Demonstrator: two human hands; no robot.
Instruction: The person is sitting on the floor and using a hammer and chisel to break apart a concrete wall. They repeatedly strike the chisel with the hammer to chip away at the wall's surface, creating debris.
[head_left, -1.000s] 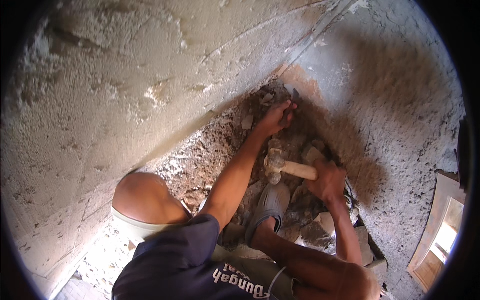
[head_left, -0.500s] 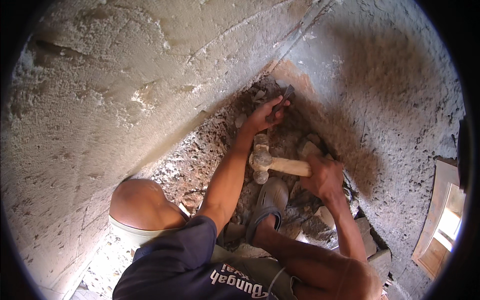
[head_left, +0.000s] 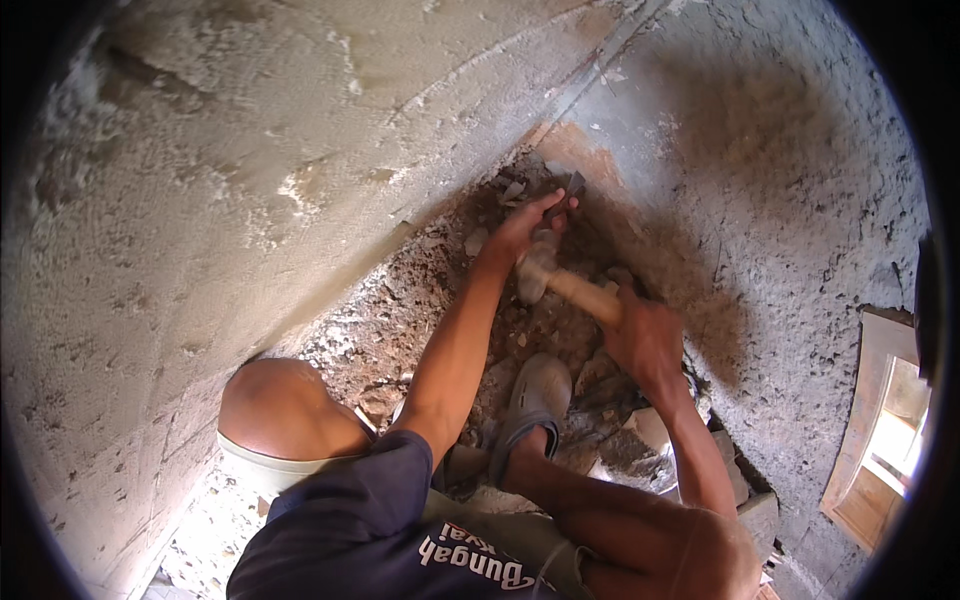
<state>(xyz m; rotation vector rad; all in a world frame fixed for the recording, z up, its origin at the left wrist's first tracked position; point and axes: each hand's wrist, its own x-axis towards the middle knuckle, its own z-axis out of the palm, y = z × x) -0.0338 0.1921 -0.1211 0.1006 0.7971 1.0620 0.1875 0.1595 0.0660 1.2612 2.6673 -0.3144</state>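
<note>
My left hand (head_left: pixel 520 226) is closed around a dark metal chisel (head_left: pixel 574 185), its flat tip toward the corner where two walls meet. In my right hand (head_left: pixel 646 338) is a hammer by its pale wooden handle (head_left: pixel 586 296). The grey hammer head (head_left: pixel 536 268), a little blurred, is right by the chisel's near end at my left hand. Whether the two touch, I cannot tell. The chisel's middle is hidden by my fingers.
Rough plastered walls rise on the left (head_left: pixel 250 200) and right (head_left: pixel 800 240). Broken rubble (head_left: pixel 640 435) and loose dirt cover the ground between them. My foot in a grey clog (head_left: pixel 540 390) stands below the hammer. A wooden frame (head_left: pixel 850 440) is at the far right.
The hammer has swung up and forward, its head now beside the chisel's near end. My left hand and the chisel have hardly moved.
</note>
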